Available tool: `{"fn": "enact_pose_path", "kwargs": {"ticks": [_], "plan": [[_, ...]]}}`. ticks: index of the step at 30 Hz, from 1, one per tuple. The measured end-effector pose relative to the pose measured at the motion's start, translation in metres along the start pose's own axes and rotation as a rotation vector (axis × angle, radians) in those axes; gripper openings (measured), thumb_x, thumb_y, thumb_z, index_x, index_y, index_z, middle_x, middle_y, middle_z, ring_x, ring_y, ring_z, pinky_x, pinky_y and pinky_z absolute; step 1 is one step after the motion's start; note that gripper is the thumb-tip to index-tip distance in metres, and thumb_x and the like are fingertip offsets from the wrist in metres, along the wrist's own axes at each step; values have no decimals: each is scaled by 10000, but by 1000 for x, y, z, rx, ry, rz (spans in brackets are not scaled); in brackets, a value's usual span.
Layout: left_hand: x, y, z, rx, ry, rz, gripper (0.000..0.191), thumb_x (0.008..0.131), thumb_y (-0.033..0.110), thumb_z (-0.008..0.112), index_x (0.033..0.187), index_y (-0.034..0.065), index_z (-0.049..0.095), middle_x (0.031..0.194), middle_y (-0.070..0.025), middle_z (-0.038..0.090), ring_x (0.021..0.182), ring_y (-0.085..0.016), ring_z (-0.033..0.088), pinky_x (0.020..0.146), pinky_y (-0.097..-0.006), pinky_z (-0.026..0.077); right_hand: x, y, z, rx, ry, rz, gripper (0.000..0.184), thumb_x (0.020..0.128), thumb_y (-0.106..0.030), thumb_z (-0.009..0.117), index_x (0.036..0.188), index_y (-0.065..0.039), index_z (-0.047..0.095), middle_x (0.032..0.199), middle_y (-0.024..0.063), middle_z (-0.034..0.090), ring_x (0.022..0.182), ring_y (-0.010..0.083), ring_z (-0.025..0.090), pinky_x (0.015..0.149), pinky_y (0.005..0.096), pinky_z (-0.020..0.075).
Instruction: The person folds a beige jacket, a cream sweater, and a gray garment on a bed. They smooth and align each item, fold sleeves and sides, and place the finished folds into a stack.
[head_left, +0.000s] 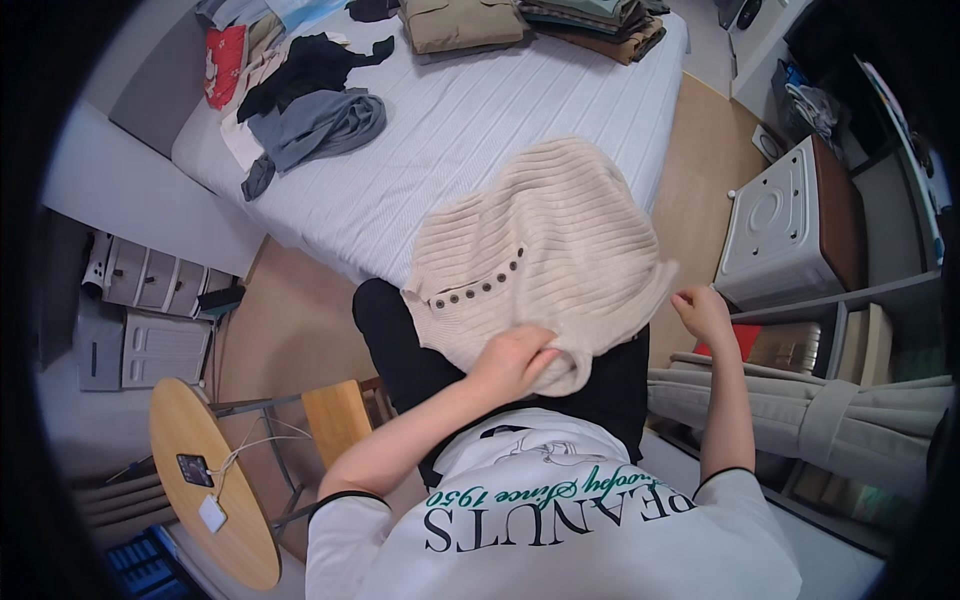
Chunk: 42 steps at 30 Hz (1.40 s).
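Note:
A cream ribbed-knit sweater (574, 225) lies across my lap and the near edge of the bed. Its short button placket (480, 283), with several dark buttons, faces up near the ribbed collar on the left. My left hand (517, 360) pinches a fold of the knit close to my waist, thumb on top. To the right, my right hand (703, 315) is raised with its fingers curled in. Nothing shows in it, and a small gap separates it from a blurred, lifted flap of the sweater.
The bed (465, 127) carries folded khaki clothing (461, 26), a folded stack (600, 26), loose grey (319, 127) and black garments (300, 75). An oval wooden table (217, 480) stands at lower left. A white storage box (772, 217) and a shelf unit (840, 330) flank my right.

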<state>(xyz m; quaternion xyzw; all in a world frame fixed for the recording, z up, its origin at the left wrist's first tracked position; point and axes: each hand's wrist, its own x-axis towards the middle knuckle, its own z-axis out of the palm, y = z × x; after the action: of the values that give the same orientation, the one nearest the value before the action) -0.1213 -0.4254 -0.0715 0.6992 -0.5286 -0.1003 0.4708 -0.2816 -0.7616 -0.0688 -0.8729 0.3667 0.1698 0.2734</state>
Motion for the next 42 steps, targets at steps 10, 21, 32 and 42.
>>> {"fn": "enact_pose_path", "kwargs": {"ticks": [10, 21, 32, 42], "plan": [[5, -12, -3, -418, 47, -464, 255, 959, 97, 700, 1198, 15, 667, 915, -97, 697, 790, -122, 628, 726, -296, 521, -76, -152, 89, 21, 311, -868, 754, 701, -98, 797, 1425, -123, 587, 1352, 162, 594, 1158, 369, 603, 999, 471, 475], [-6, -126, -78, 708, -198, -63, 915, 795, 127, 737, 1616, 263, 354, 1572, -265, 361, 1404, -450, 424, 1115, -610, 371, -95, -130, -20, 768, 303, -718, 346, 771, 23, 757, 1115, 2, 718, 1061, 67, 740, 1011, 157, 684, 919, 314, 526], [71, 59, -53, -846, -154, -60, 220, 992, 62, 657, 1204, 6, 679, 1069, -27, 728, 997, -104, 649, 888, -293, 520, -165, 7, -230, 688, 1182, -782, 271, 965, -199, 665, 1181, -38, 694, 1136, 65, 700, 1019, 172, 663, 935, 350, 517], [1, 34, -63, -647, 44, -423, 240, 1032, 230, 675, 957, 6, 715, 776, -38, 704, 668, -80, 603, 620, -305, 487, -11, -115, -225, 164, 660, -827, 242, 895, -124, 635, 1083, 2, 720, 1047, 87, 705, 982, 221, 665, 909, 346, 503]]}}
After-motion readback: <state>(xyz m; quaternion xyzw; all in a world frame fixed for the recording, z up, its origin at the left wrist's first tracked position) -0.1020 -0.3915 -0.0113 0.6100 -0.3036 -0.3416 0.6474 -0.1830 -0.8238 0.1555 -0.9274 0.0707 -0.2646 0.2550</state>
